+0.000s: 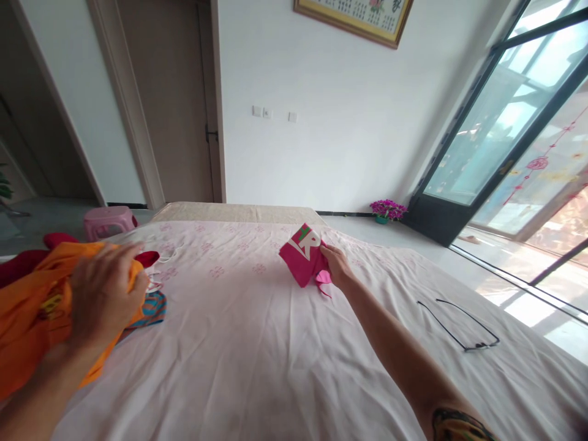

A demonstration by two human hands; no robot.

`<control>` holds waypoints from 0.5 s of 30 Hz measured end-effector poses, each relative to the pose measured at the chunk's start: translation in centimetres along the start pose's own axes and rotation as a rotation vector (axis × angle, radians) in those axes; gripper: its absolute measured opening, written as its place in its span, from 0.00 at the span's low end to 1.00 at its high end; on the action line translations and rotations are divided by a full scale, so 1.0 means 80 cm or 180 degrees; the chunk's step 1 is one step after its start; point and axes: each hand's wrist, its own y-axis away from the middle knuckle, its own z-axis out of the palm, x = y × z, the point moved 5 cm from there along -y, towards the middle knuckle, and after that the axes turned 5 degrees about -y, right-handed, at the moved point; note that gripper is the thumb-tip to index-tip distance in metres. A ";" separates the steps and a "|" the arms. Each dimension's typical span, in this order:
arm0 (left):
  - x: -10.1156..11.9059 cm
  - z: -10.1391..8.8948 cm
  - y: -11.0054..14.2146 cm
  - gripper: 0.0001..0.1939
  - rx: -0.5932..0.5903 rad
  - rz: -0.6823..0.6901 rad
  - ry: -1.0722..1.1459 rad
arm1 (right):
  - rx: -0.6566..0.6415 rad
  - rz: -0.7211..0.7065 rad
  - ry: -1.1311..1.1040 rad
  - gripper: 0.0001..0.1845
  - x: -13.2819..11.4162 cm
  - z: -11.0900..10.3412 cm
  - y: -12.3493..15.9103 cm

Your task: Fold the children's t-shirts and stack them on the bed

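My right hand (335,263) is closed on the edge of a folded bright pink cloth (298,267), held up over the middle of the bed. White lettering and a green mark show on the cloth, and a lighter pink bit with a thin string dangles below it. At the left, my left hand (105,294), a little blurred, is over an orange garment (27,318), with curved fingers and thumb apart. Beside that garment lie a blue-and-orange striped cloth (154,308) and dark red fabric (21,264). The orange garment's part under my palm is hidden.
A pale flowered sheet (220,355) covers the bed. Eyeglasses (459,337) lie on its right side. Beyond are a pink plastic stool (108,222), a pot of purple flowers (388,210), a brown door (168,98) and a dark-framed glass door (478,135).
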 end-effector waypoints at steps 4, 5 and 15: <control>0.065 0.036 0.031 0.19 -0.0176 0.0345 -0.0224 | -0.0107 0.0069 -0.1860 0.13 -0.030 0.029 0.005; 0.058 0.049 0.041 0.18 -0.0215 0.0260 -0.0297 | -0.0065 0.0117 -0.1926 0.13 -0.030 0.030 0.006; -0.016 0.123 0.106 0.17 -0.0519 0.0351 -0.0221 | 0.0331 0.0364 0.0964 0.22 0.032 -0.013 0.044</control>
